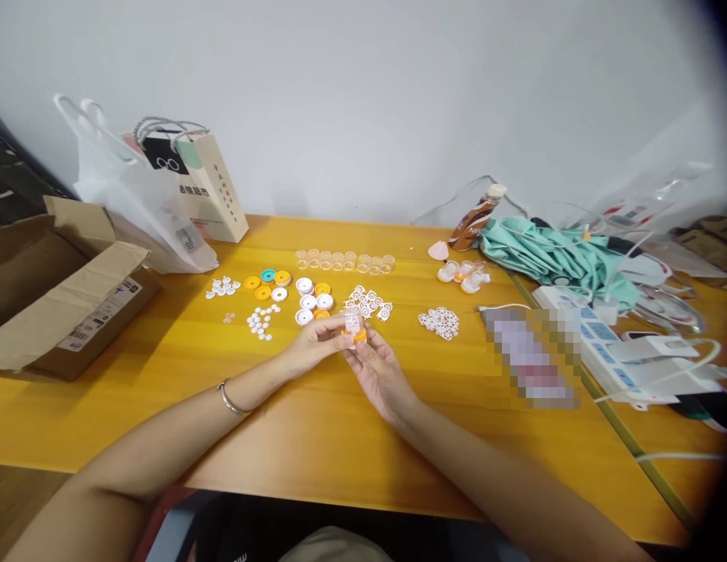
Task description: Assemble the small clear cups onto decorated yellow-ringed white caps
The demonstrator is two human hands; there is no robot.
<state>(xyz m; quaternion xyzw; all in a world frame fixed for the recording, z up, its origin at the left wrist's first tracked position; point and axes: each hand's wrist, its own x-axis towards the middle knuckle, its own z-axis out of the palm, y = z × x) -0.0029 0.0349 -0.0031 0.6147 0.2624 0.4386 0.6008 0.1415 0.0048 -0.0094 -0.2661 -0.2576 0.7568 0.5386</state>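
Note:
Over the middle of the table, my left hand (315, 343) and my right hand (385, 376) both grip a small clear dome with an orange base (354, 334). White openwork shows inside the dome. The fingers of both hands are closed around its base and sides. Just behind them lie white lattice pieces (370, 300). To their left are white round caps (304, 300), and farther left sit orange caps (262, 293) with a blue cap (268, 275). Clear cups (344, 261) stand in a row behind.
Small white discs (261, 321) lie at left, near an open cardboard box (99, 320). White oval lattice pieces (439, 322) and several orange-based domes (464, 275) are at right. A brown bottle (475, 218), a green umbrella (556, 254) and a power strip (597, 336) stand beyond.

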